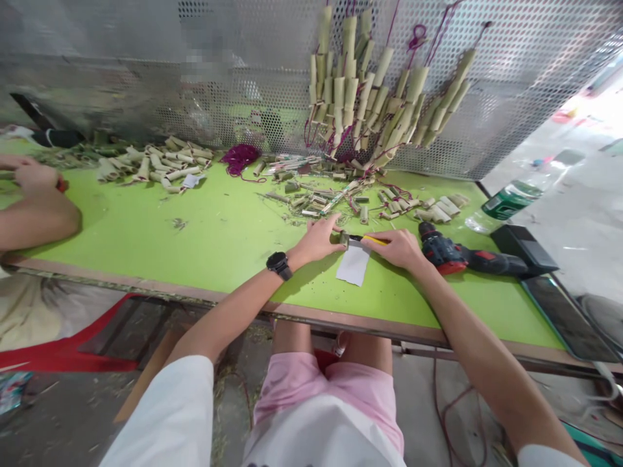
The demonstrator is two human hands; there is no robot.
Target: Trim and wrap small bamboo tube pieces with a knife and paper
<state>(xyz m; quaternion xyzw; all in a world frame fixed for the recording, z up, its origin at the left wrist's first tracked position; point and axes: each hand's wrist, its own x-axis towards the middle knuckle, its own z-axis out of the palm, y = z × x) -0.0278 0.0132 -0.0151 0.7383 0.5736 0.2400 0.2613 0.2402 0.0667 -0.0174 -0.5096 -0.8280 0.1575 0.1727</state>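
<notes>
My left hand (317, 240), a dark watch on its wrist, pinches a short bamboo piece (344, 239) between thumb and fingers just above the green table. From the right, my right hand (396, 248) grips a slim yellow utility knife (374, 240), its dark end pointing left at the bamboo piece. I cannot tell whether the blade touches the bamboo. A small white sheet of paper (353, 264) lies under and in front of the knife. Just beyond my hands are scattered bamboo offcuts (316, 200).
Strung bamboo tubes (349, 91) hang on the perforated metal panel. A cordless drill (445, 251), a plastic bottle (511, 201) and a phone (567, 314) sit at right. Purple cord (240, 159) and a bamboo pile (156, 162) lie at back left. A co-worker's arm (36, 211) rests far left.
</notes>
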